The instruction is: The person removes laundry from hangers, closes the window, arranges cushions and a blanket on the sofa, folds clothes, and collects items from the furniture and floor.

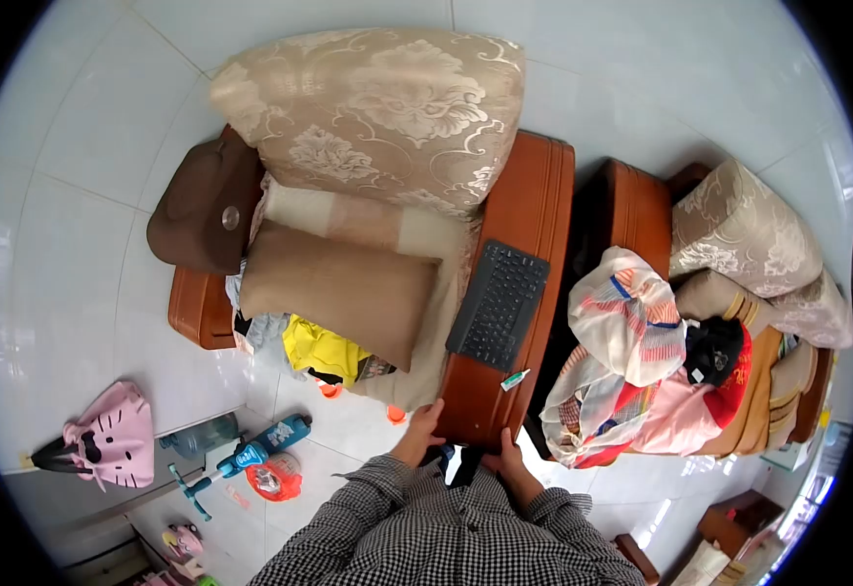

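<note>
Both my hands are at the near end of a reddish-brown wooden armrest (468,396). My left hand (418,437) rests against its left corner, fingers pointing up along the edge. My right hand (512,467) touches the right corner, thumb and fingers around the edge. On the armrest top lie a dark keyboard (499,305) and, just below it, a small green and white tube (515,380). Left of the armrest, a plain brown cushion (338,288) lies on the seat, with a yellow cloth (321,349) under its lower edge.
A patterned backrest cushion (387,107) and a brown bag-like item (202,210) are at the upper left. Clothes (626,317) cover a second seat on the right. A pink bag (117,437), a blue scooter (250,452) and an orange basket (275,479) are at the lower left.
</note>
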Action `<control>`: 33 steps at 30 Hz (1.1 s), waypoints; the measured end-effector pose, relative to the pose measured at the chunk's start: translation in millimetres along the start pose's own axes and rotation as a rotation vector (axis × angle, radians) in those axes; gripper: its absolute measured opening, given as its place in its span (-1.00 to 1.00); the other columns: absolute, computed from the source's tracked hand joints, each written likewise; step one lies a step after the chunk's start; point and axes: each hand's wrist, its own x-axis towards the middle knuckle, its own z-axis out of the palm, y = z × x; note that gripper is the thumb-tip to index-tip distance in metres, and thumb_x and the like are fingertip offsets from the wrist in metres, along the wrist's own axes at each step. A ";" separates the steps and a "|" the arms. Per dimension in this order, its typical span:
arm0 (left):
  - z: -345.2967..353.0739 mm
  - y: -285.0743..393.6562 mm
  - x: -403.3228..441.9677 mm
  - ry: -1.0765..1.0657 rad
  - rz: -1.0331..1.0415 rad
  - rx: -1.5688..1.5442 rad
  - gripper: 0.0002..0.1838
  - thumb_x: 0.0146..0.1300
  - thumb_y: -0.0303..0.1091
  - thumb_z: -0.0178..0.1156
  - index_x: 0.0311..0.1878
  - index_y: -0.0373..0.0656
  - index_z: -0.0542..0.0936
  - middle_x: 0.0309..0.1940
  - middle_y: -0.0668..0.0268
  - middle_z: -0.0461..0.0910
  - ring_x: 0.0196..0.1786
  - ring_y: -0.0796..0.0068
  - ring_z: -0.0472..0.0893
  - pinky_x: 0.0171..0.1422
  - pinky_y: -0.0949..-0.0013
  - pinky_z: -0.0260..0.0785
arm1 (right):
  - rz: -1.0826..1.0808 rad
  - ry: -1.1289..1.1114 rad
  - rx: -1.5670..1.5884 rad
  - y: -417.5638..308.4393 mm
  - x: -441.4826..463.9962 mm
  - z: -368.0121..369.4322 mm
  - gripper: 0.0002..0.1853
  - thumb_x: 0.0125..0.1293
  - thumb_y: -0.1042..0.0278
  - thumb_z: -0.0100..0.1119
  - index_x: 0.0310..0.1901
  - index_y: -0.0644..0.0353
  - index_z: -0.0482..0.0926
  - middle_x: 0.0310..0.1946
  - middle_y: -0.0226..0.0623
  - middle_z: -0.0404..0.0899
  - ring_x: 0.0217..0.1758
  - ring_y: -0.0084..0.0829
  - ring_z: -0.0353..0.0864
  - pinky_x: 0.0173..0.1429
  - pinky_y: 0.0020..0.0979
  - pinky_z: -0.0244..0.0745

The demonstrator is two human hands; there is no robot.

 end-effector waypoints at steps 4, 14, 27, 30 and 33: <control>-58.9 28.6 34.8 0.152 0.045 -0.111 -0.24 0.06 0.06 0.17 0.21 -0.24 0.21 0.07 0.10 0.30 0.02 0.13 0.39 -0.23 0.04 0.44 | 0.070 0.041 0.019 4.6 1.8 -0.8 -0.10 0.10 -0.22 0.07 0.17 0.20 -0.22 0.02 0.26 0.18 -0.21 0.18 0.46 -0.36 0.03 0.50; -156.0 218.1 93.0 0.067 0.703 -0.705 -0.50 0.05 -0.27 0.23 0.05 -0.29 0.39 -0.01 0.23 0.44 -0.01 0.28 0.46 0.07 0.24 0.34 | 0.158 0.254 -0.312 -20.0 -30.1 20.1 -0.05 0.04 -0.34 0.02 0.24 0.18 -0.13 -0.13 0.25 0.33 -0.29 0.05 0.55 -0.41 -0.12 0.56; 46.3 173.4 -261.1 -0.552 0.760 -0.010 -0.49 -0.08 -0.31 0.27 -0.03 -0.32 0.44 -0.18 0.22 0.53 -0.15 0.46 0.52 -0.02 0.39 0.36 | -0.842 -0.109 0.393 -116.1 -219.1 85.6 -0.31 0.26 -0.16 -0.22 0.27 0.18 0.06 0.23 -0.14 0.16 0.22 -0.14 0.23 0.21 -0.09 0.24; 114.0 155.7 -279.7 -0.807 0.886 0.042 -0.40 -0.08 -0.25 0.27 0.06 -0.30 0.38 -0.08 0.16 0.49 -0.03 0.37 0.48 0.05 0.37 0.32 | -1.006 0.220 0.498 -139.5 -277.6 60.6 -0.30 0.20 -0.18 -0.32 0.25 0.17 0.10 0.21 -0.13 0.19 0.23 -0.13 0.22 0.21 -0.11 0.24; 149.5 119.8 -217.2 -0.724 0.826 0.275 -0.45 -0.05 -0.18 0.25 0.00 -0.27 0.40 -0.21 0.13 0.51 -0.10 0.38 0.51 -0.07 0.38 0.34 | -1.097 0.240 0.411 -152.3 -250.3 -7.8 -0.39 0.17 -0.06 -0.15 0.15 0.21 0.21 0.11 -0.17 0.27 0.15 -0.17 0.30 0.15 -0.16 0.31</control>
